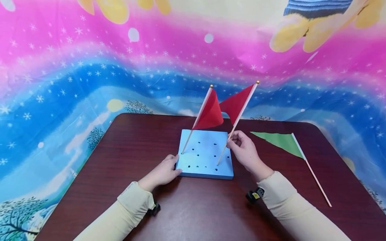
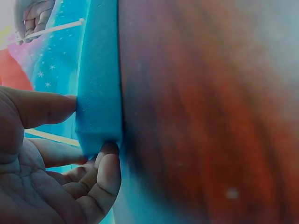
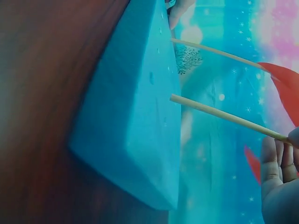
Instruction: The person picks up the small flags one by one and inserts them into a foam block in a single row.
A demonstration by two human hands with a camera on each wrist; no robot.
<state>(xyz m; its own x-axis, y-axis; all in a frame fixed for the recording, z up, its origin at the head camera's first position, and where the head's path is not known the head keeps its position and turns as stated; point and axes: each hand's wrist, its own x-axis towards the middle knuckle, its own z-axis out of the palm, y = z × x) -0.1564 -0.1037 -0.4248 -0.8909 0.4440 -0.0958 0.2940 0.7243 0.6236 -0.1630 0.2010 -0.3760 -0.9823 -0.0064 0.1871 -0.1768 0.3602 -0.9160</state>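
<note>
A light blue board (image 1: 208, 160) with several small holes lies on the table. My left hand (image 1: 165, 170) grips its near left corner, thumb (image 2: 51, 108) on one face and fingers curled at the side. One red flag (image 1: 209, 112) stands leaning in a hole at the board's left edge. In my right hand (image 1: 245, 152), thumb and fingers pinch the wooden stick of a second red flag (image 1: 239, 103), tilted to the right. Its stick's lower end (image 3: 174, 98) is close over the board's right part, near a hole.
A green flag (image 1: 283, 142) on a stick lies flat on the dark wooden table (image 1: 132, 134), right of my right hand. Behind the table hangs a colourful printed cloth (image 1: 175, 50).
</note>
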